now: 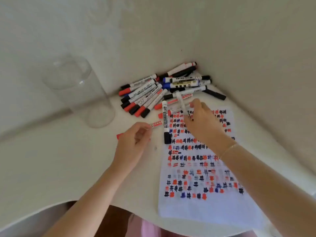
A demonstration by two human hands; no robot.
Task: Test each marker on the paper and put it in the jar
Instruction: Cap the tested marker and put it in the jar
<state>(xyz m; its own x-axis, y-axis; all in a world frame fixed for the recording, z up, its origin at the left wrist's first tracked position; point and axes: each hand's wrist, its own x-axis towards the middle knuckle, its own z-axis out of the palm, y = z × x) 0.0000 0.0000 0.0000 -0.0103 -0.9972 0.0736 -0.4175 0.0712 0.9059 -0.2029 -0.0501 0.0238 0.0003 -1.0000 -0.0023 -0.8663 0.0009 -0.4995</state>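
Right hand [203, 124] was over the top end of the paper [201, 177], fingers pinched on a white marker [181, 103]. Its long axis ran near-upright in the view, tilted slightly, one end toward the pile and the other down into the fingers at the paper. Could not tell whether the tip touched the sheet; motion blur there.

Left hand [135, 142] sat just left of the paper's top-left corner, fingers curled around a red marker [154, 124]. That one lay roughly horizontal: white labelled end poking out right toward the paper, a red end [119, 135] showing at the left side of the hand.

A black-capped marker [166, 123] lay loose along the paper's left edge, long axis almost straight up-down in the view, dark cap at the near end.

The pile of markers [164, 88] lay beyond the paper's far edge, pushed into the wall corner. Left half mostly pointed caps down-left; right half lay closer to horizontal. Red, black and blue caps mixed.

The clear jar [80, 93] stood upright, well left of the paper and left of the pile, mouth open, nothing visible inside.

The paper was covered in rows of red, black and blue hash marks, bottom strip blank.

Surface was an off-white table [68, 168] with a curved near edge, set into a corner of plain cream walls [256, 40]. Thin bracelet [228, 150] on the right wrist.
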